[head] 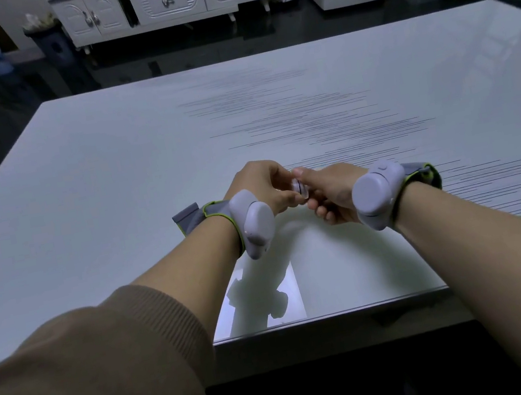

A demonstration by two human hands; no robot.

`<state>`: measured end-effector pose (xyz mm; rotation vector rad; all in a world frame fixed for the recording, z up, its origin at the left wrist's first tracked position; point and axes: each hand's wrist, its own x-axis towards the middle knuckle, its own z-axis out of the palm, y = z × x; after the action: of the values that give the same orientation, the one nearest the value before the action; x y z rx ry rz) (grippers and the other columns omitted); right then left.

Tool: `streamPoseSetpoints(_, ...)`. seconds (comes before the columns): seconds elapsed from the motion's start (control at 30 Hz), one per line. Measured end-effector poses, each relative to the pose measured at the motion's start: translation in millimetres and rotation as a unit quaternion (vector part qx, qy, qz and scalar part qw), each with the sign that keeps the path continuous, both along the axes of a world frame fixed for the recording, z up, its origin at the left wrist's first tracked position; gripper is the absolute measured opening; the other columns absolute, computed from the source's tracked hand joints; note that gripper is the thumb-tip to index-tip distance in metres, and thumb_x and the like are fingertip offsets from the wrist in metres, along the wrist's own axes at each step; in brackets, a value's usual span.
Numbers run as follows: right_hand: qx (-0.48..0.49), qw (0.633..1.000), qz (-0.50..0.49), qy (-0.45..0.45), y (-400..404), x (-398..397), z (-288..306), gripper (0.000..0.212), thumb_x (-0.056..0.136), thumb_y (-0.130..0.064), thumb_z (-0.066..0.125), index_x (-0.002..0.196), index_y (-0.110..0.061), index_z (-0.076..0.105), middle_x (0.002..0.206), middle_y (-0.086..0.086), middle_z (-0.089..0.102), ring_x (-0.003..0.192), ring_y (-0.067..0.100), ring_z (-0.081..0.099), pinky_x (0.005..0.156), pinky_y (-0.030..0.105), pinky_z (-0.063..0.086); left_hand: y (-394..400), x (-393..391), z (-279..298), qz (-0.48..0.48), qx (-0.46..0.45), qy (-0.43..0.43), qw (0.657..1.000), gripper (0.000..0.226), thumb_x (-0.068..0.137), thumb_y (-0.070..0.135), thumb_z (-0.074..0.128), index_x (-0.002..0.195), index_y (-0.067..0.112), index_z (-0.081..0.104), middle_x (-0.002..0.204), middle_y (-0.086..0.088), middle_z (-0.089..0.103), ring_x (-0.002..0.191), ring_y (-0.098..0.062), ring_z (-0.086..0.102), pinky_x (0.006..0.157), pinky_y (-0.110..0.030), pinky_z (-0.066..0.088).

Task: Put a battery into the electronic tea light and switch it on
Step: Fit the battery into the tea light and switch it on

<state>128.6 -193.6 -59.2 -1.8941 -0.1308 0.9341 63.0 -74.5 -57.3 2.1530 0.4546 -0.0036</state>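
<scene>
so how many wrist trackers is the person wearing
2: one wrist tracker behind the left hand, another behind the right hand. Both hands hold the tea light above the table.

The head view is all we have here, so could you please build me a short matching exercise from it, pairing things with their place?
Things:
1. tea light
2. left hand
3. right hand
4. cabinet

Places:
A. against the far wall, beyond the table
B. right of the tea light
C. pinched between both hands
D. left of the tea light

Pairs: 1-C, 2-D, 3-B, 4-A
</scene>
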Motion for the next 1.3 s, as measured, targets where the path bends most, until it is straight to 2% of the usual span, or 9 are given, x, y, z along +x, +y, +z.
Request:
streamPoseSetpoints(0.17,0.007,1.000,0.015,-0.011,2,0,7,0.027,0.095,-0.038,0.045,0.081,-0.016,0.053,0.059,0.005,0.050,0.043,0.014,0.041,0.041,0.017,0.036,1,0,1,0.003,-0.015,0.006,1.000,0.023,0.077,0.005,0.072,0.067,0.022,0.060,0.080,-0.006,0.067,0.073,-0.020,0.060,0.086,-0.043,0.057)
streamPoseSetpoints(0.33,0.011,0.999,0.014,0.042,5,-1,13,0.025,0.094,-0.024,0.047,0.072,-0.013,0.052,0.061,0.005,0.047,0.048,0.015,0.036,0.046,0.021,0.030,3,-1,5,0.006,-0.002,0.001,1.000,0.017,0.076,0.005,0.073,0.072,0.020,0.065,0.087,-0.008,0.070,0.080,-0.020,0.063,0.090,-0.043,0.057)
streamPoseSetpoints(0.47,-0.009,1.000,-0.005,0.009,5,-5,13,0.039,0.094,-0.044,0.043,0.066,-0.019,0.052,0.055,0.001,0.043,0.035,0.010,0.032,0.042,0.015,0.027,2,-2,8,0.008,0.006,-0.012,1.000,0.022,0.073,0.005,0.074,0.067,0.023,0.062,0.083,-0.005,0.070,0.086,-0.025,0.068,0.088,-0.043,0.057)
streamPoseSetpoints(0.57,-0.042,0.999,-0.011,-0.023,3,-6,13,0.047,0.093,-0.050,0.042,0.065,-0.013,0.051,0.057,0.004,0.047,0.043,0.015,0.035,0.047,0.019,0.030,0,-1,9,-0.001,0.018,0.000,1.000,0.025,0.074,0.007,0.074,0.064,0.025,0.059,0.084,-0.006,0.069,0.088,-0.028,0.069,0.089,-0.041,0.057)
streamPoseSetpoints(0.77,-0.041,0.998,0.037,0.023,4,-5,17,0.016,0.091,-0.024,0.050,0.081,-0.012,0.053,0.066,0.004,0.047,0.049,0.014,0.031,0.048,0.023,0.026,0,-3,4,0.016,0.035,0.008,0.999,0.027,0.075,0.010,0.073,0.061,0.027,0.058,0.083,-0.003,0.068,0.077,-0.018,0.062,0.085,-0.037,0.057)
streamPoseSetpoints(0.9,-0.004,1.000,0.010,0.026,4,-6,13,0.029,0.093,-0.030,0.047,0.067,-0.017,0.049,0.060,0.001,0.041,0.046,0.013,0.030,0.047,0.020,0.023,1,-3,5,0.010,0.029,-0.007,1.000,0.020,0.075,0.010,0.074,0.069,0.024,0.061,0.079,0.003,0.067,0.082,-0.020,0.066,0.081,-0.032,0.055)
streamPoseSetpoints(1.07,-0.050,0.999,-0.001,-0.018,5,-11,15,0.048,0.092,-0.051,0.040,0.064,-0.014,0.051,0.059,0.004,0.045,0.045,0.016,0.031,0.047,0.020,0.027,3,-3,12,0.001,0.038,-0.004,0.999,0.025,0.076,0.010,0.072,0.064,0.026,0.058,0.083,-0.004,0.069,0.085,-0.024,0.067,0.089,-0.041,0.056)
streamPoseSetpoints(1.2,-0.026,0.999,0.029,0.014,6,-10,22,0.024,0.091,-0.028,0.048,0.069,-0.016,0.049,0.065,0.004,0.045,0.048,0.014,0.027,0.051,0.022,0.021,3,-7,13,-0.002,0.039,-0.003,0.999,0.025,0.077,0.011,0.072,0.062,0.025,0.058,0.081,-0.003,0.068,0.076,-0.019,0.061,0.089,-0.041,0.057)
streamPoseSetpoints(1.3,-0.006,1.000,0.029,0.009,3,-10,23,0.024,0.090,-0.024,0.050,0.067,-0.017,0.049,0.063,0.002,0.044,0.047,0.013,0.026,0.050,0.021,0.020,2,-8,14,-0.002,0.043,-0.014,0.999,0.025,0.077,0.011,0.071,0.063,0.026,0.056,0.080,-0.003,0.068,0.077,-0.019,0.061,0.088,-0.040,0.057)
